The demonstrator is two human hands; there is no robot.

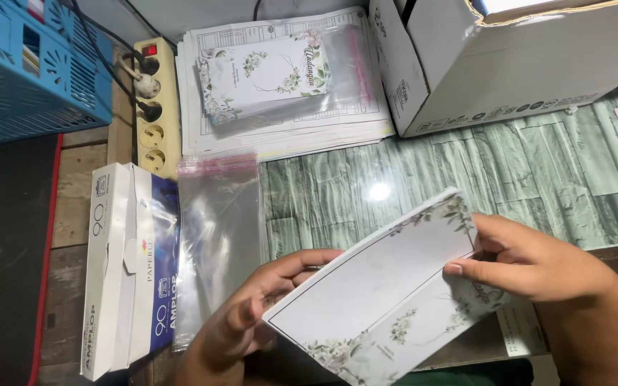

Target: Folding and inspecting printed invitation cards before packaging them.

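A folded white card with green leaf and flower print (380, 286) is held tilted between both hands above the table's near edge. My left hand (252, 314) grips its lower left end from underneath. My right hand (531, 261) pinches its right end, thumb on the fold line. To the left of my left hand lies a stack of clear plastic sleeves (216, 236). At the back, a finished floral card in a clear sleeve (270, 71) rests on a pile of printed paper sheets (352, 121).
A white and blue envelope box (126, 271) lies at the left. A cream power strip (153, 107) with plugs and a blue plastic basket (30, 64) sit at the back left. A large white cardboard box (509, 57) stands at the back right on the green stone-pattern tabletop (523, 171).
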